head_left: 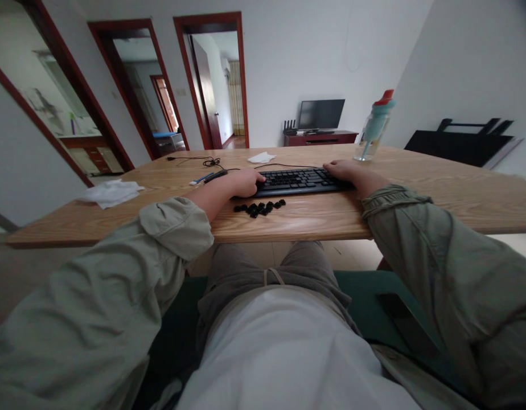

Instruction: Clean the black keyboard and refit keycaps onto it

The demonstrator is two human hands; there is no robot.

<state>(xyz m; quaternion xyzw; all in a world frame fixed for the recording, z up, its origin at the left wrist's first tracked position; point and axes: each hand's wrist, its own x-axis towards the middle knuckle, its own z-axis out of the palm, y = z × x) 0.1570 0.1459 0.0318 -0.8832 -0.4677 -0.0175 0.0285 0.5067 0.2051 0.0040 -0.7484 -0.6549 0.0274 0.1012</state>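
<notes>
A black keyboard [305,180] lies on the wooden table with some of its keys off on the left part. My left hand [246,182] grips its left end, thumb on top and the other fingers hidden. At the opposite end, my right hand [340,169] is wrapped around the right side, fingers over the far corner. Several loose black keycaps [258,209] lie in a small heap on the table just in front of the keyboard. From the keyboard's back a thin cable [212,162] runs left and ends in a small coil.
Pens and a slim tool [202,178] lie left of the keyboard. White tissues [111,192] rest at the table's left, and another tissue [262,157] lies behind. A water bottle [374,128] stands at the back right. On the green seat beside me is a phone [402,319].
</notes>
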